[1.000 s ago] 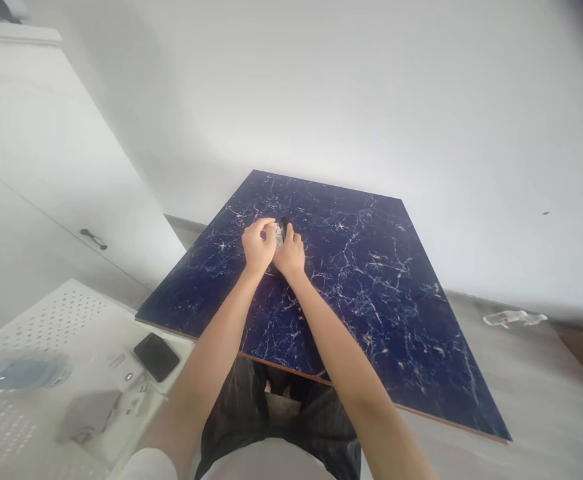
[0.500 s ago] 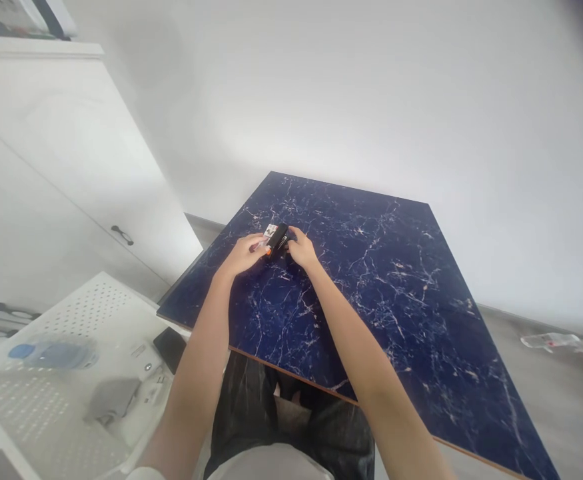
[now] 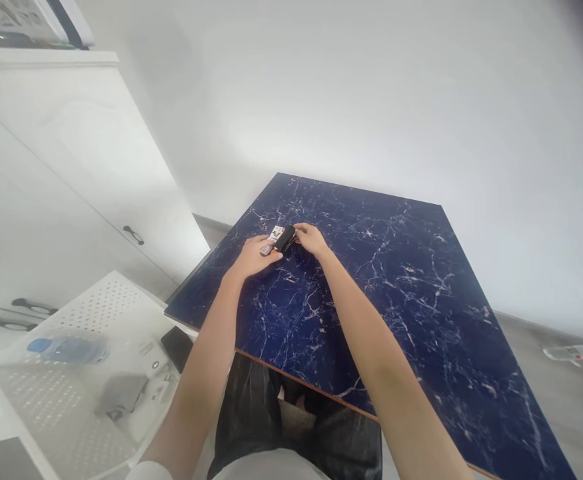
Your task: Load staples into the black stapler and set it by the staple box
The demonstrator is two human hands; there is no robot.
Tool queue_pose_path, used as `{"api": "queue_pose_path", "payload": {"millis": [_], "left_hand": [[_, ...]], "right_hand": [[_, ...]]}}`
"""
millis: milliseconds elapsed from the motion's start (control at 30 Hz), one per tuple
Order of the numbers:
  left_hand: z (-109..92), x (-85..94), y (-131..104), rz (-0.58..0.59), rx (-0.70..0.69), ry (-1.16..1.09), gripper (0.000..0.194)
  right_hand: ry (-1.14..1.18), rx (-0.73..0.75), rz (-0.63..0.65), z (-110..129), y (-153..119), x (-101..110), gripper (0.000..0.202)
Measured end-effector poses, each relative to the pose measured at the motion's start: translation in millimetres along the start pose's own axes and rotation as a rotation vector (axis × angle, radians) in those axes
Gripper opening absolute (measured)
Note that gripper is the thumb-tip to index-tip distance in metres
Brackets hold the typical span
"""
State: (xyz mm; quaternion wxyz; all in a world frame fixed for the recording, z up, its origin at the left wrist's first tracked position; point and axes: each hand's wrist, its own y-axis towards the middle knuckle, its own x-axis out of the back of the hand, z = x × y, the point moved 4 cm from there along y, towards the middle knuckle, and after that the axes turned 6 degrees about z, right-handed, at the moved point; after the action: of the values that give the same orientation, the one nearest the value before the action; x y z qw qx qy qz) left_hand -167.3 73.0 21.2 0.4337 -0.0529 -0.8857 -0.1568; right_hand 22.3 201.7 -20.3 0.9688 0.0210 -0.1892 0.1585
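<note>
On the blue marbled table (image 3: pixel 371 280) a small black object (image 3: pixel 285 239), its kind too small to make out, lies against a white printed box (image 3: pixel 276 233) with a bit of orange at its near end. My left hand (image 3: pixel 256 256) is closed around the box from the left, its thumb along the near end. At the right edge of the black object, my right hand (image 3: pixel 311 239) has its fingers bent and pressed against it. Part of the box is hidden under my left fingers.
A perforated white stand (image 3: pixel 106 293) at the lower left carries a clear bottle (image 3: pixel 71 349), a grey pouch (image 3: pixel 122 393) and a black phone (image 3: pixel 177 348). White cabinets (image 3: pixel 71 153) stand on the left. A plastic bottle (image 3: pixel 576 353) lies on the floor at right.
The view has shifted a little, so everything sits slightly further right. The black object and box have turned somewhat, and my left thumb now reaches along their near end.
</note>
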Motion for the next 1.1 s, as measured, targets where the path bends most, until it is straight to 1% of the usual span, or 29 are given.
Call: {"api": "queue_pose_path", "payload": {"millis": [67, 133, 233, 367, 467, 633, 733, 833, 1000, 1100], "left_hand": [[-7, -0.4, -2, -0.069, 0.021, 0.153, 0.04], [-12, 0.6, -3, -0.098, 0.032, 0.23, 0.035], [-14, 4.6, -4, -0.1, 0.042, 0.241, 0.025], [-14, 7.7, -3, -0.083, 0.05, 0.226, 0.025], [-15, 8.0, -3, -0.082, 0.033, 0.211, 0.023], [-19, 9.6, -5, -0.089, -0.004, 0.182, 0.017], [-21, 10.5, -6, -0.09, -0.02, 0.176, 0.017], [-20, 10.4, -5, -0.089, -0.02, 0.17, 0.016], [-17, 10.2, -5, -0.102, -0.014, 0.174, 0.016], [-16, 10.1, -5, -0.098, 0.003, 0.173, 0.015]], "right_hand": [[-0.025, -0.018, -0.011, -1, 5, 2, 0.027], [-0.058, -0.042, -0.033, -2, 6, 4, 0.027], [-0.132, -0.057, -0.079, 1, 1, 11, 0.029], [-0.261, -0.014, -0.089, 16, -9, 19, 0.023], [-0.425, 0.016, -0.039, 33, -11, 25, 0.021], [-0.812, 0.052, 0.146, 58, -10, 27, 0.013], [-0.938, 0.102, 0.174, 67, -14, 26, 0.013], [-0.966, 0.157, 0.184, 70, -18, 23, 0.014], [-1.0, 0.256, 0.196, 68, -21, 17, 0.016], [-0.967, 0.253, 0.179, 65, -22, 20, 0.019]]}}
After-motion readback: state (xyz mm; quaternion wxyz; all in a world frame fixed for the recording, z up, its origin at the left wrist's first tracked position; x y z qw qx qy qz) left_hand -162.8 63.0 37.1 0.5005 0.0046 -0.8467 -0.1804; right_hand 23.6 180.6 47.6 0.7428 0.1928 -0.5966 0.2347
